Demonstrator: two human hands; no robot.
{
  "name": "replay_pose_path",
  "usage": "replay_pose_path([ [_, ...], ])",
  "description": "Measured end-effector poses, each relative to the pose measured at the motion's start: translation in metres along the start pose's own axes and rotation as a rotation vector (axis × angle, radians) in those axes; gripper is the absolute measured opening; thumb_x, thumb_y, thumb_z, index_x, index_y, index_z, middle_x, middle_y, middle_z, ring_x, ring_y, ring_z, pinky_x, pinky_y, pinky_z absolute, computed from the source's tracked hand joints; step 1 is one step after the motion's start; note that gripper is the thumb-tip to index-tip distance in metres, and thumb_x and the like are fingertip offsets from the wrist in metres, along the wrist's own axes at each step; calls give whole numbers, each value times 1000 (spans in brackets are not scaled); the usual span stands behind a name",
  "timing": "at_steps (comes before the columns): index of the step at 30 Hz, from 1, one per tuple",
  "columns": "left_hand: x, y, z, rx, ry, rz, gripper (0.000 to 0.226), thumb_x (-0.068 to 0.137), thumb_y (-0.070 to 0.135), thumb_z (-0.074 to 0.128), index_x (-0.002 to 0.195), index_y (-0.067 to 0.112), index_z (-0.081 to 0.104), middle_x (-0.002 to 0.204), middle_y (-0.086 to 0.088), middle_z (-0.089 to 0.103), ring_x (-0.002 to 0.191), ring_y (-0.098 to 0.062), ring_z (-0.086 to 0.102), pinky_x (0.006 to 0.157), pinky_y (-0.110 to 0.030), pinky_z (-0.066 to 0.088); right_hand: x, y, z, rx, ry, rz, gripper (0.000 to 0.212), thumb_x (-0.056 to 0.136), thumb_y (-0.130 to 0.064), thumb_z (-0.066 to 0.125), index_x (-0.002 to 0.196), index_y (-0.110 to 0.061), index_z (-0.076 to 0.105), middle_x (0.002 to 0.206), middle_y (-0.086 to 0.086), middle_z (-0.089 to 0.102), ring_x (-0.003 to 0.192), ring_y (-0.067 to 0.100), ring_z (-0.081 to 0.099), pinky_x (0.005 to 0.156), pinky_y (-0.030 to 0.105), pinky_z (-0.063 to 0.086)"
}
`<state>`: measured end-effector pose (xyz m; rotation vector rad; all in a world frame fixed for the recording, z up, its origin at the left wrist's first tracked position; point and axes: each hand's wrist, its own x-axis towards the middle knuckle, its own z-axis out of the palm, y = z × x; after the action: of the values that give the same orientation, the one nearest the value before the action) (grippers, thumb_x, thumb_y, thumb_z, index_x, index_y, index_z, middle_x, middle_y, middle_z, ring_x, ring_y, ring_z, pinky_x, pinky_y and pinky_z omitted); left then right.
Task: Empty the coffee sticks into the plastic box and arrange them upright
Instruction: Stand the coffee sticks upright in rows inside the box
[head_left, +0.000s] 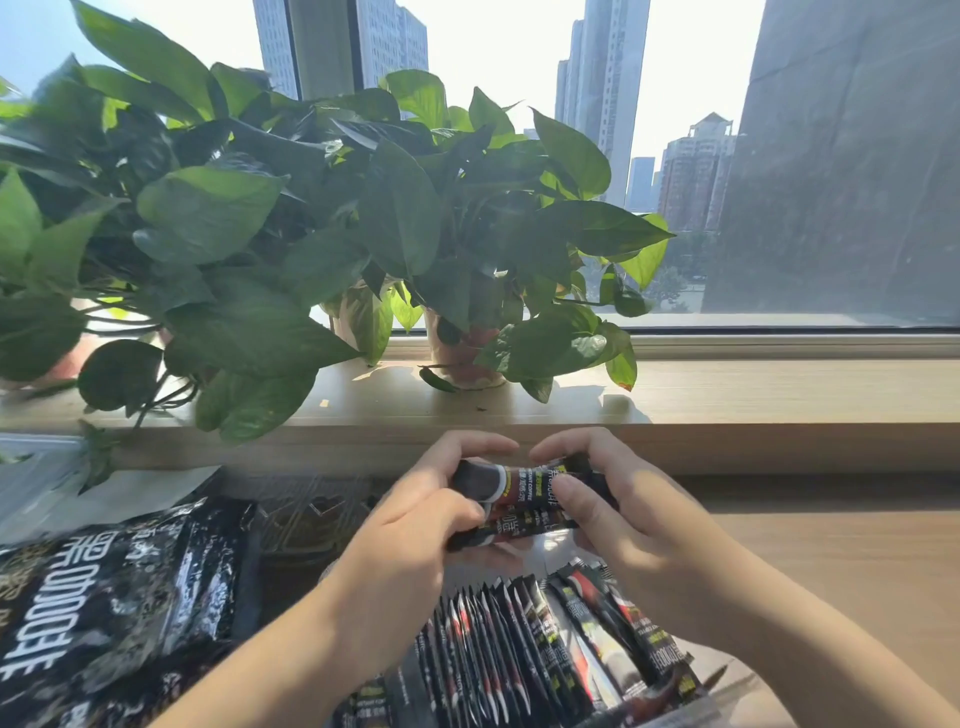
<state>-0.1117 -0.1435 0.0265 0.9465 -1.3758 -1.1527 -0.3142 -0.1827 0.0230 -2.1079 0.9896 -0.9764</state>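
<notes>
head view: the step in hand looks like squaring up a small bundle of coffee sticks (524, 499) before it goes in. the bundle lies crosswise in the middle of the frame, just above the far end of the plastic box (730, 686) at lower centre. the left hand (415, 519) has its fingers curled round the bundle's left end, and the right hand (613, 509) is curled over its right end, so both have hold of it. a row of sticks (519, 649) already stands on edge in the box, those at the right leaning. the next move probably calls for turning the bundle upright and slipping it into the space beyond the row. the black coffee bag (119, 613) lies at lower left on the bench (831, 571), with blurred clear packaging (311, 509) behind it. potted plants (260, 234) on the windowsill (727, 389) trail leaves at far left, away from the box.
</notes>
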Motion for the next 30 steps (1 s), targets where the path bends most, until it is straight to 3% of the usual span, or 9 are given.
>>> replay_pose_path([
  [2,-4,1,5,60,-42,40,32,91,15,43,103,33,67,72,-5,66,61,-21,63,57,-36,55,-1,-5,0,-89,33,-47,20,102,-35,48,120,-43,50,100,-31,59,95,-6,57,80,16,43],
  [5,-7,3,11,254,-47,146,21,92,33,49,108,40,60,62,6,55,56,-15,49,52,-23,42,0,-10,3,-138,49,-111,25,97,-39,45,122,-41,47,114,-24,56,111,-1,55,87,14,43],
  [9,-7,6,11,238,4,197,22,91,22,53,104,31,68,63,-3,54,51,-15,49,51,-23,42,1,-10,2,-198,-12,-168,36,90,-56,50,124,-44,48,119,-28,45,119,-2,49,92,10,40],
  [12,-9,11,9,84,76,151,20,96,5,59,89,15,75,60,2,63,48,-9,55,45,-19,46,1,-10,1,-198,-18,-186,40,88,-52,62,126,-49,50,117,-27,47,115,-1,53,89,10,45],
  [16,-9,12,7,102,105,129,21,96,1,58,88,12,75,55,3,62,45,-9,53,44,-17,44,0,-8,0,-336,30,-273,56,87,-57,62,137,-33,56,124,-21,46,115,-1,52,92,7,43],
  [19,-8,9,6,330,96,229,17,88,21,60,91,29,74,55,11,62,51,-4,54,52,-13,41,-1,-13,-2,-546,10,-337,73,82,-64,64,139,-19,57,135,-8,45,121,8,51,101,19,45],
  [22,-8,4,7,430,58,272,19,84,21,60,90,31,75,61,23,62,56,7,56,57,-7,40,-1,-16,-1,-676,-17,-354,71,83,-63,62,135,-16,58,122,-5,58,110,14,57,94,27,50],
  [27,-9,1,6,400,42,276,17,85,29,63,100,36,67,62,11,62,53,-8,56,55,-24,46,-1,-16,1,-739,-63,-323,42,90,-49,53,125,-24,52,108,-7,55,97,12,52,82,24,43],
  [30,-11,5,10,212,58,259,21,82,24,69,101,33,64,72,-3,65,49,-17,61,49,-30,51,-2,-21,0,-687,-102,-260,48,92,-58,33,129,-31,45,108,-18,42,105,4,43,84,20,36],
])
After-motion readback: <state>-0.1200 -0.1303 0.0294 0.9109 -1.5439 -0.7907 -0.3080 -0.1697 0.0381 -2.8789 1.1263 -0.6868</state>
